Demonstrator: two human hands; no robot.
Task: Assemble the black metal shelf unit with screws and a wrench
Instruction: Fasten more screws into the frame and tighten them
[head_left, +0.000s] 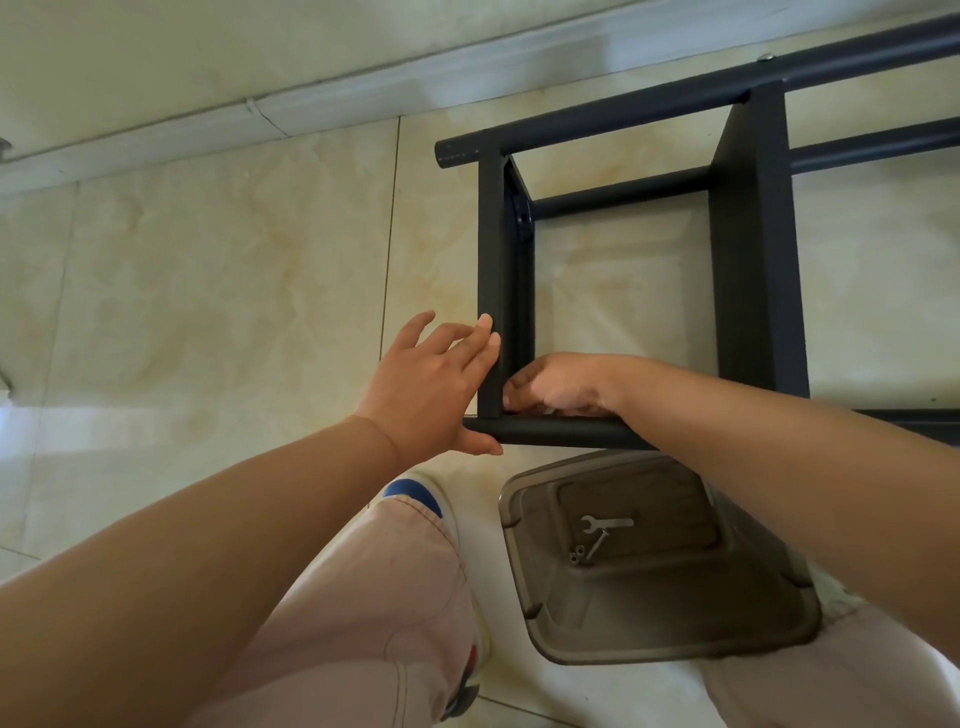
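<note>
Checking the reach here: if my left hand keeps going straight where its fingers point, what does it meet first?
The left hand already touches the flat black crosspiece of the shelf frame with its fingertips, so it meets that piece first.

Bare forearms, no sleeves; pale pink trousers (384, 597) and a white shoe (441, 499) with a blue toe

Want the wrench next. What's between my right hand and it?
Head view: the frame's black tube, then the brown bin's rim, separate the right hand from the wrench.

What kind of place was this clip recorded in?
Likely a room in a home: glossy beige floor tiles, a pale baseboard along the wall, and the shelf frame being assembled on the floor.
</note>
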